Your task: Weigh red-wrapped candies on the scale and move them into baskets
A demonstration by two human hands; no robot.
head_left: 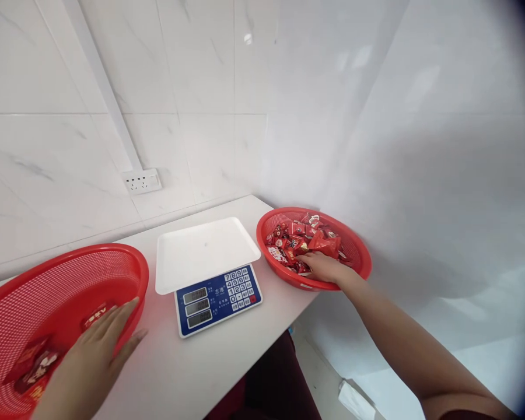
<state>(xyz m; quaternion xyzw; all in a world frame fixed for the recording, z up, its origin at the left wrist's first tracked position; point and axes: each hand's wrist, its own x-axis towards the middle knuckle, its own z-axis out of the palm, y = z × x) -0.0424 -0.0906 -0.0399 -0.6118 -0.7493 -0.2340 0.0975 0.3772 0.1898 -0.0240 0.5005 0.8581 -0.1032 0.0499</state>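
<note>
My left hand [94,356] hovers at the near right side of a large red plastic basket [140,274], its fingers stretched out and nothing visible in them. A few red snack packets [37,367] lie at the bottom of that basket, partly hidden by the hand. On the right, my right hand [324,267] reaches over the rim of a second red basket [362,251] and rests with extended fingers on its heap of small red wrapped packets [295,242]. Its fingertips touch the packets, and none is clearly gripped.
Between the baskets stands a digital scale [219,300] with a white weighing tray [205,251] and a blue keypad panel. All stand on a white table [166,373] against a tiled wall with a socket [142,181]. A white object [356,401] lies on the floor.
</note>
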